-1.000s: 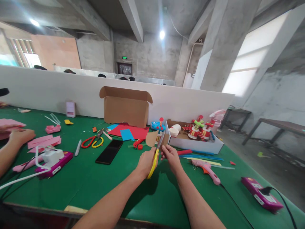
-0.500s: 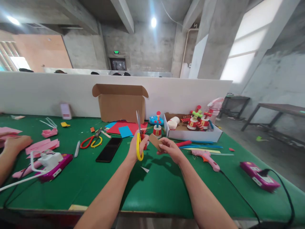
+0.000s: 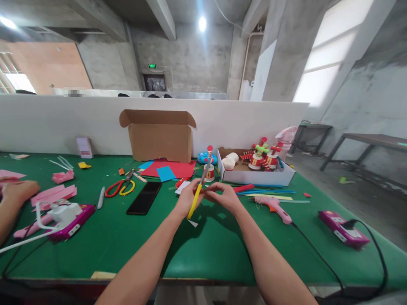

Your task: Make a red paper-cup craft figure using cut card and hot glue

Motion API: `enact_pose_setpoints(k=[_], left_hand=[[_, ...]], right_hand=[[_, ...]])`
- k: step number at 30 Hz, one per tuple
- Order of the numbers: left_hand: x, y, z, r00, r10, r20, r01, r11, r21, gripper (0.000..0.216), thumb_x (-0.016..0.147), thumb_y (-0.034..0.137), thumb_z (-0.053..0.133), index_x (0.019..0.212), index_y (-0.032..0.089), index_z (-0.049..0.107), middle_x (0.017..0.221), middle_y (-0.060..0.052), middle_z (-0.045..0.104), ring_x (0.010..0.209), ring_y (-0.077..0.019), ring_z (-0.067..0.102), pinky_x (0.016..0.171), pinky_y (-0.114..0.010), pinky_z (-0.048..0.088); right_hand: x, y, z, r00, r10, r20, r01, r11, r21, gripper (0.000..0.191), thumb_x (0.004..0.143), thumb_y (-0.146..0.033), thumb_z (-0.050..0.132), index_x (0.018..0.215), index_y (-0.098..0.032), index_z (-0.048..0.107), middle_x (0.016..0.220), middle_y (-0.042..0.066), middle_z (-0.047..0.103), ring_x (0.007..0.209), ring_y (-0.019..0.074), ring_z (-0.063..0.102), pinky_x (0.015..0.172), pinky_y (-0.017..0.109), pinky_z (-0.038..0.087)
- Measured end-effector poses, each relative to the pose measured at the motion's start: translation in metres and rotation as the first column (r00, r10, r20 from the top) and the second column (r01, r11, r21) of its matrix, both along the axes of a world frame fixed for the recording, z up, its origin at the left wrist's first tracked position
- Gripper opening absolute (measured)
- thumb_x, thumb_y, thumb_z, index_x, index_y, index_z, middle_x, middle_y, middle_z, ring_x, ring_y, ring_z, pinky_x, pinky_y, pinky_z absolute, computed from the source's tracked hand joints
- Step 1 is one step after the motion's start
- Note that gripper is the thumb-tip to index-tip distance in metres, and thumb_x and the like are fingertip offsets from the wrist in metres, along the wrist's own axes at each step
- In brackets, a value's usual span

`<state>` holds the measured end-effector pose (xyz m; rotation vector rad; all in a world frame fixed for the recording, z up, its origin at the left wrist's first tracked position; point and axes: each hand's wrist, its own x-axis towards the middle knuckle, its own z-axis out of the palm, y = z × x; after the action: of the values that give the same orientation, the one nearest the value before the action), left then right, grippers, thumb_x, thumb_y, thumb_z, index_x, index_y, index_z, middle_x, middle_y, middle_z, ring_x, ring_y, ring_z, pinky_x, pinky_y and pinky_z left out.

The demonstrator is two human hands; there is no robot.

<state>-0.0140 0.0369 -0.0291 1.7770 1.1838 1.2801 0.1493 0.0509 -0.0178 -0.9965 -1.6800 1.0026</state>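
In the head view, my left hand [image 3: 186, 200] is closed around yellow-handled scissors [image 3: 195, 200], their blades tilted up and to the right in front of a small red-and-white cup figure [image 3: 209, 173]. Close beside it, the fingers of my right hand [image 3: 226, 197] are pinched on a small piece of brown cardboard, which is almost wholly hidden between the hands. The fingertips of both hands nearly meet. Behind my left hand lie a white paper piece [image 3: 182, 187] and a small red part [image 3: 181, 182]. A white scrap [image 3: 192, 223] rests below it.
A white box [image 3: 257, 178] holds spring figures and white cups. Right of my hands lie a pink glue gun [image 3: 276, 206] and a purple power strip [image 3: 343, 231]. To the left are a black phone [image 3: 144, 198] and red-yellow scissors [image 3: 121, 186]. Another person's hand [image 3: 20, 191] works far left.
My left hand has turned the scissors from nearly upright to leaning right. Both hands have drawn together, and the cardboard, plainly visible before, is now mostly hidden. The white paper piece has come into view.
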Motion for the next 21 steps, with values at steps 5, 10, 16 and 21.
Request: enact_pose_setpoints(k=[5, 10, 16, 21], left_hand=[[0.008, -0.002, -0.004, 0.999, -0.037, 0.0, 0.037, 0.998, -0.059, 0.044, 0.069, 0.03, 0.063, 0.11, 0.017, 0.054, 0.07, 0.002, 0.057, 0.059, -0.0108, 0.054, 0.059, -0.023, 0.046], [0.012, -0.006, 0.003, 0.968, 0.101, 0.231, -0.074, 0.99, -0.123, 0.048, 0.066, 0.036, 0.065, 0.108, 0.016, 0.051, 0.069, 0.005, 0.051, 0.055, -0.0101, 0.057, 0.058, -0.027, 0.051], [0.014, -0.005, 0.007, 0.781, 0.189, 0.596, -0.1, 0.979, -0.18, 0.058, 0.059, 0.038, 0.071, 0.108, 0.017, 0.048, 0.07, 0.006, 0.053, 0.057, -0.0126, 0.063, 0.066, -0.035, 0.055], [0.016, -0.005, 0.004, 0.84, 0.163, 0.518, -0.09, 0.982, -0.164, 0.048, 0.059, 0.029, 0.071, 0.102, 0.016, 0.052, 0.067, 0.005, 0.055, 0.058, -0.0113, 0.061, 0.061, -0.027, 0.054]], right_hand=[[-0.002, -0.002, -0.001, 0.999, 0.03, -0.015, -0.031, 0.997, -0.066, 0.02, 0.063, -0.037, 0.071, 0.068, -0.019, 0.068, 0.066, 0.0, 0.066, 0.067, 0.0159, 0.058, 0.069, 0.029, 0.045], [0.004, 0.007, -0.001, 0.899, -0.174, -0.402, 0.108, 0.977, -0.183, 0.046, 0.073, -0.064, 0.053, 0.077, -0.02, 0.067, 0.068, 0.001, 0.064, 0.069, 0.016, 0.059, 0.066, 0.027, 0.046], [-0.007, 0.007, -0.009, 0.753, -0.179, -0.633, -0.113, 0.913, -0.393, 0.046, 0.061, -0.062, 0.068, 0.082, -0.021, 0.066, 0.071, 0.0, 0.065, 0.057, 0.0118, 0.055, 0.066, 0.029, 0.049], [-0.029, -0.004, -0.018, 0.845, -0.066, -0.531, -0.135, 0.934, -0.33, 0.034, 0.053, -0.04, 0.08, 0.074, -0.016, 0.068, 0.068, 0.002, 0.067, 0.063, 0.0144, 0.058, 0.069, 0.03, 0.047]])
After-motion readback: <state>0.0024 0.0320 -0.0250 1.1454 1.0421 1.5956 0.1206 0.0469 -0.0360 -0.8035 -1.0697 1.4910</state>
